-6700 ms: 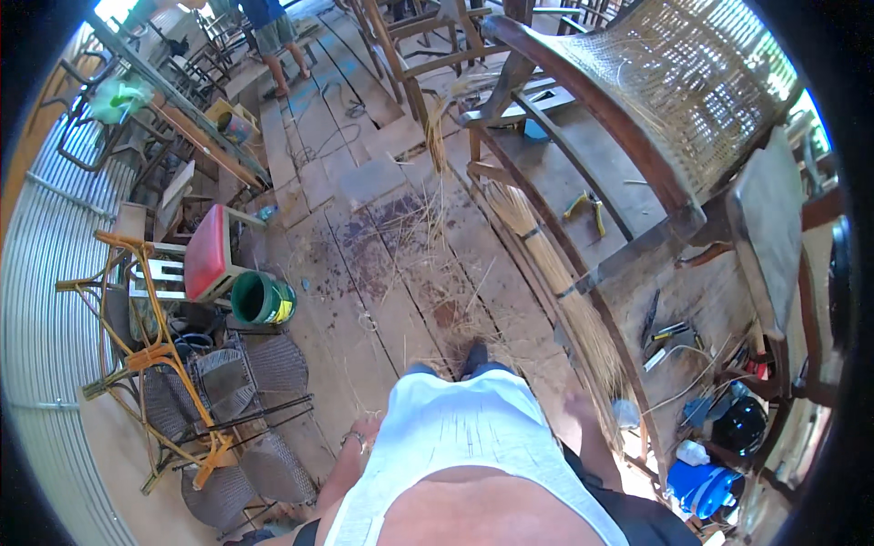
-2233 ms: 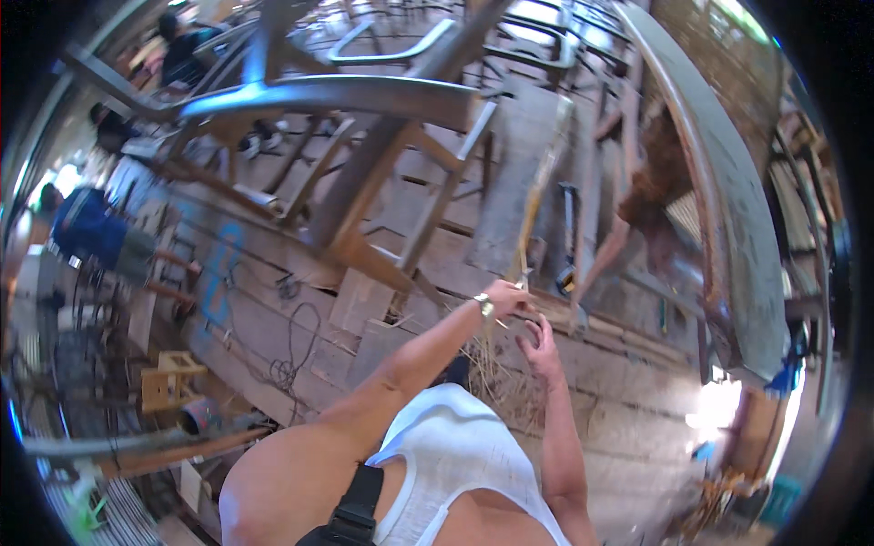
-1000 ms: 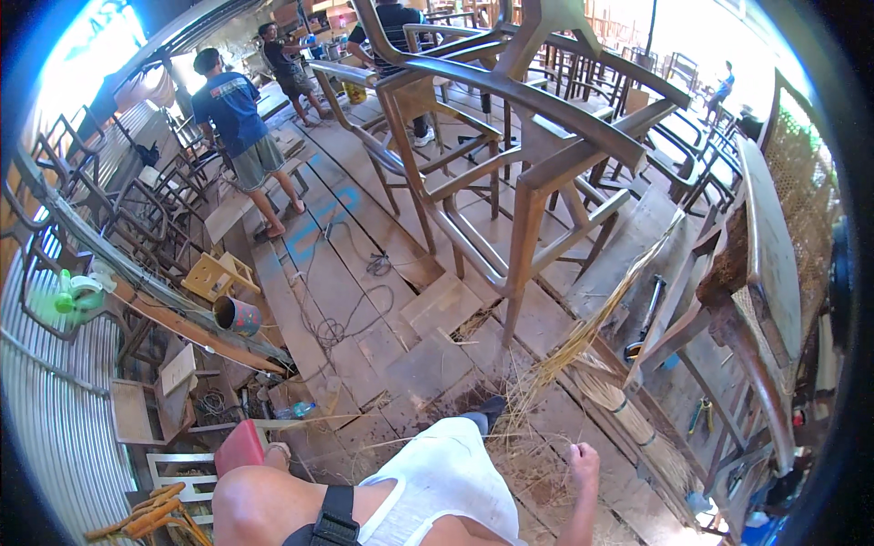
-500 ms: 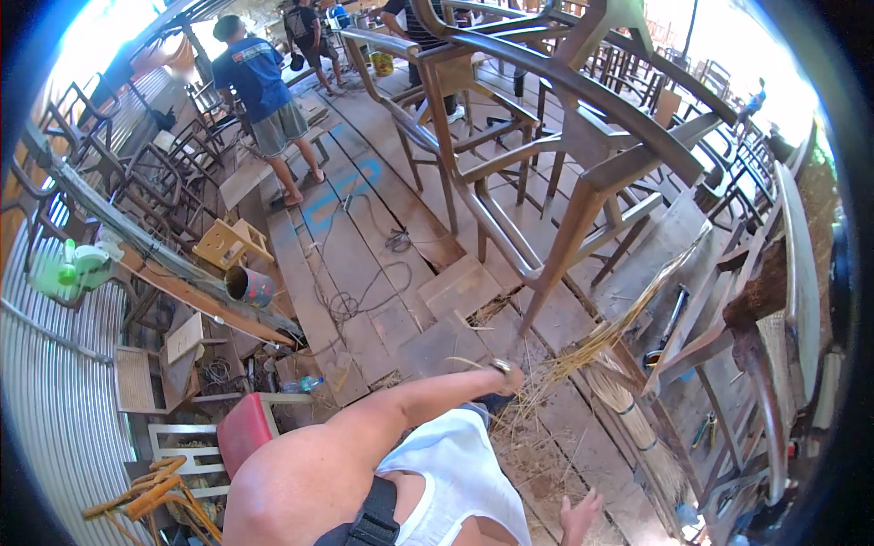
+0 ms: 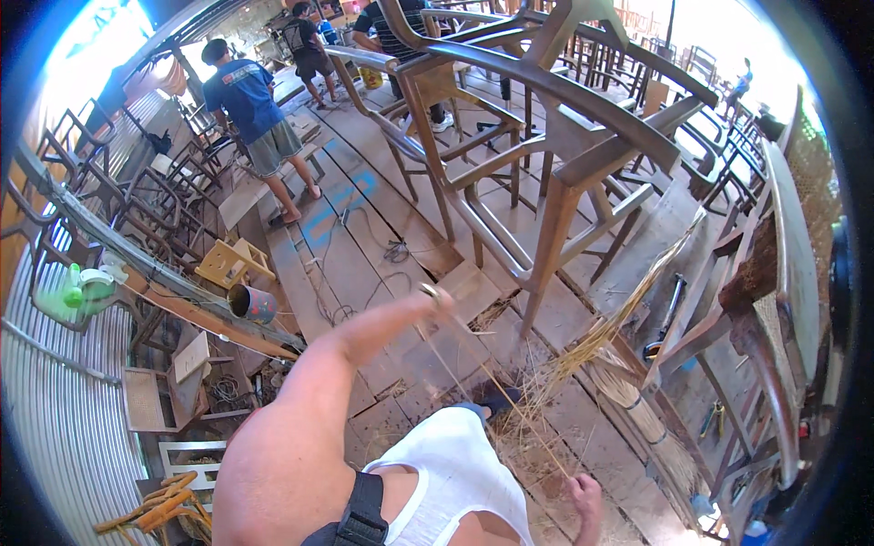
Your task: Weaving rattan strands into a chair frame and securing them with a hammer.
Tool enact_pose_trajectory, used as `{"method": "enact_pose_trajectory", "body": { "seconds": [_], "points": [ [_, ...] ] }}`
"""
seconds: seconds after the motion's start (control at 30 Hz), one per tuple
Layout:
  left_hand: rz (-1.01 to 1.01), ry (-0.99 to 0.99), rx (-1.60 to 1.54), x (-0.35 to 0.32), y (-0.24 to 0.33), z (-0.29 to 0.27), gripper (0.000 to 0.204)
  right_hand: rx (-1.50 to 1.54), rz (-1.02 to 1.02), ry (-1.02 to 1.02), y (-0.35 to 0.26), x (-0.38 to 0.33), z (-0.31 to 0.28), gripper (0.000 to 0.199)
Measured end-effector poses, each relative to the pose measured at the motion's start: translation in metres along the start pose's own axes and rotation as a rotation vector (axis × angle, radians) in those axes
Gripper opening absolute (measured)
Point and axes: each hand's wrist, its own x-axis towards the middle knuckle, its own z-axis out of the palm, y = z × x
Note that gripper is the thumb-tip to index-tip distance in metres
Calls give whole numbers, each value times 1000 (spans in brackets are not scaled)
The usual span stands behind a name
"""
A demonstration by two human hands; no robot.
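A thin straw-coloured strand [image 5: 526,418] stretches at a slant between my two hands. My left hand [image 5: 439,303], at the end of my outstretched arm, is closed at its upper end and somewhat blurred; a band circles the wrist. Closer to the lower edge, my right hand [image 5: 585,496] is closed with the other end at its fingers. A loose bundle of similar yellowish strands [image 5: 610,341] slants across the planks to the right of my hands. Beside it lies a thicker, paler bundle [image 5: 637,419]. Scraps of fibre litter the floor around my foot [image 5: 499,400].
Dark wooden chair frames [image 5: 560,218] are stacked just ahead, with more frames [image 5: 774,300] on the right. A cable [image 5: 396,250] trails over the plank floor [image 5: 355,273]. At the left are a bucket [image 5: 253,303] and a yellow stool [image 5: 234,262]. A person in blue [image 5: 238,100] stands farther off.
My left hand has swung forward and left, away from the strand bundle. My right hand, open before, is now closed on the strand, which is drawn out between both hands.
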Motion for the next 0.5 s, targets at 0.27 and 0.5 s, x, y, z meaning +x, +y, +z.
{"method": "enact_pose_trajectory", "body": {
  "seconds": [0.27,0.5],
  "points": [
    [-524,301,153,-196,-139,-75,26,-237,130,191,100,-34,-69,26],
    [-738,103,267,-193,-163,-86,35,-149,158,282,67,-46,-80,22]
  ]
}}
